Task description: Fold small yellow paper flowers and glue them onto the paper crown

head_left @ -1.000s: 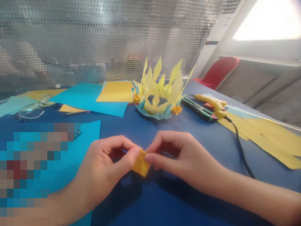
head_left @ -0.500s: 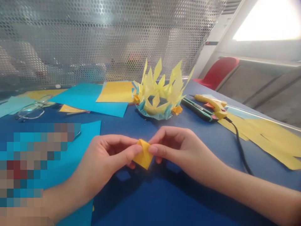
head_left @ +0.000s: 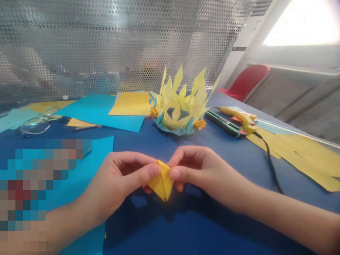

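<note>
A small folded piece of yellow paper point(head_left: 164, 182) is held above the blue table between both hands. It has a pointed, diamond-like shape, with a crease running down its middle to the lower tip. My left hand point(head_left: 130, 173) pinches its left side between thumb and fingers. On the other edge, my right hand point(head_left: 195, 166) grips it with the thumb in front and the fingers behind. Beyond the hands stands a paper crown point(head_left: 183, 102) with pale yellow spikes, a light blue base and orange paper pieces at its sides.
A yellow glue gun point(head_left: 240, 118) and a green-black cutter point(head_left: 224, 123) lie right of the crown. Yellow paper strips point(head_left: 302, 156) cover the right edge. Blue sheets point(head_left: 90, 109), a yellow sheet point(head_left: 131, 103) and glasses point(head_left: 35, 125) lie left. A perforated metal panel point(head_left: 106, 46) stands behind.
The folded yellow paper has opened into a longer diamond, its lower tip reaching further down and a middle crease now showing. Both hands keep their pinch; the right has lowered slightly.
</note>
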### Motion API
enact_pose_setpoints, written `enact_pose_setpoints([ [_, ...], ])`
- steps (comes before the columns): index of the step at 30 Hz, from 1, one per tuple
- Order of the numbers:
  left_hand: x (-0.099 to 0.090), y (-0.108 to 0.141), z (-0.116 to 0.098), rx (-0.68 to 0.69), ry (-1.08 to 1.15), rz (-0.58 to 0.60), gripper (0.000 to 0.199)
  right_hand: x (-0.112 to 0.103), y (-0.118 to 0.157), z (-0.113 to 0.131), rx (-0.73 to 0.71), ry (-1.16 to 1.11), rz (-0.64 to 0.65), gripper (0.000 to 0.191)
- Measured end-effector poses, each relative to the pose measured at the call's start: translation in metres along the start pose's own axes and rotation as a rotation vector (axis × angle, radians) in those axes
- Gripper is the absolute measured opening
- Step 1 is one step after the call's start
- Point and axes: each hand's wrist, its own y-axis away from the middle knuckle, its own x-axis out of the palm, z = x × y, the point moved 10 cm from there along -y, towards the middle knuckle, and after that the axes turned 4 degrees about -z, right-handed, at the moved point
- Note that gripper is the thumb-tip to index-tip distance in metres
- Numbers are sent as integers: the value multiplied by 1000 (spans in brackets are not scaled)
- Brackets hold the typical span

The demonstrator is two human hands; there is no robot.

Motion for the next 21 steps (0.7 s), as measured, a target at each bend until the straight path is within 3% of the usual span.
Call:
enact_pose_setpoints([
  [5,2,-2,0,-5,19,45,9,5,0,-3,30,-53,55,22],
  [10,3,-1,0,-15,18,31,13,5,-1,-1,14,-39,26,22],
  [15,8,0,1,-47,-9,30,15,1,1,7,-98,136,-58,19],
  [21,-2,-1,-3,14,-58,-47,9,-1,11,26,-312,405,-103,13],
])
